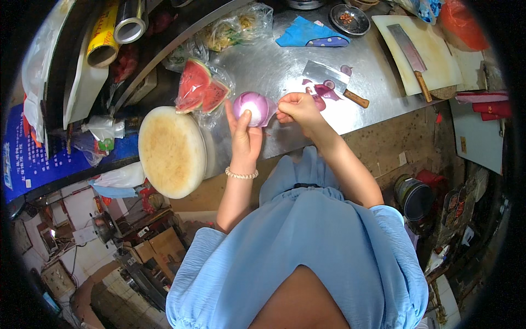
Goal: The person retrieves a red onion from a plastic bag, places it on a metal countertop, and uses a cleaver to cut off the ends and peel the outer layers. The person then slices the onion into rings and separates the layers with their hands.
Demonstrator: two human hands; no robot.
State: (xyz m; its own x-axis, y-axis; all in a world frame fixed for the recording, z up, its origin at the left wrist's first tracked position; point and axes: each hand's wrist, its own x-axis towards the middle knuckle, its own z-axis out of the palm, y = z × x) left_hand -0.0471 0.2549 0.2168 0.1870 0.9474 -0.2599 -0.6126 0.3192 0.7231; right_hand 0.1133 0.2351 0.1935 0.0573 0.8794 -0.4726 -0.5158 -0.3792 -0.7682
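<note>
A red onion [254, 107], purple and white, is held up over the steel counter in my left hand [245, 131], with the thumb across its near side. My right hand [296, 110] pinches a thin piece of skin at the onion's right side, its fingers curled. Right of that hand, purple onion peels [327, 91] and a small cut onion end [346, 70] lie on the metal. A cleaver [328, 75] with a wooden handle lies among them, its blade partly under the peels.
Watermelon wedges [200, 88] in clear plastic and a thick round chopping board [170, 152] are at the left. A blue cloth [308, 33] and a small metal dish [349, 19] stand farther back. Another cleaver [408, 49] rests on a white cutting board [437, 61] at the right.
</note>
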